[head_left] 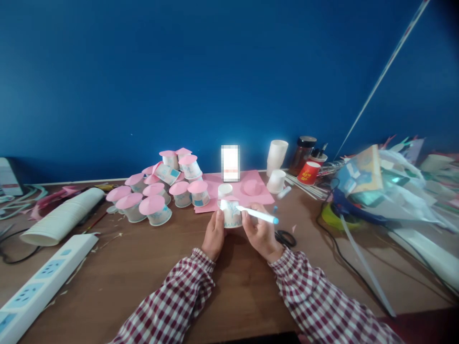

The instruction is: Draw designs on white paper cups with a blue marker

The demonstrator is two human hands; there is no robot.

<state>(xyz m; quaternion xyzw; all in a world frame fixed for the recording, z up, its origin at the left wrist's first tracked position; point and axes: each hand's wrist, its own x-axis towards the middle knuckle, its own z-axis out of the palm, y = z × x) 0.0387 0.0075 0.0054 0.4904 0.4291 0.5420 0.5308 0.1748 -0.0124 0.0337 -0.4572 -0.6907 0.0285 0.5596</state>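
Burgundy-and-white check covers both sleeves, nearest of all, reaching in over the brown desk; at the left edge a white power strip slants away, with small scraps beside it; beyond the cuffs are the two hands, level with each other. The left hand is curled against the left side of a paper cup, thumb up along its wall; the right hand pinches a white marker with a blue end, its other end at the cup's wall; the cup is between the hands, with blue marks on it and a zigzag near its lower edge. Black scissors lie just beside the right wrist; farther right are a yellow roll and a plastic bag, blurred; to the left a stack of cups lies on its side. Beyond the hands pink paper lies flat; a group of pink-topped cups crowds its left side, one of them tipped; right of the paper are an upturned cup, a red cup and a dark-lidded jar; behind everything rises a blue wall.
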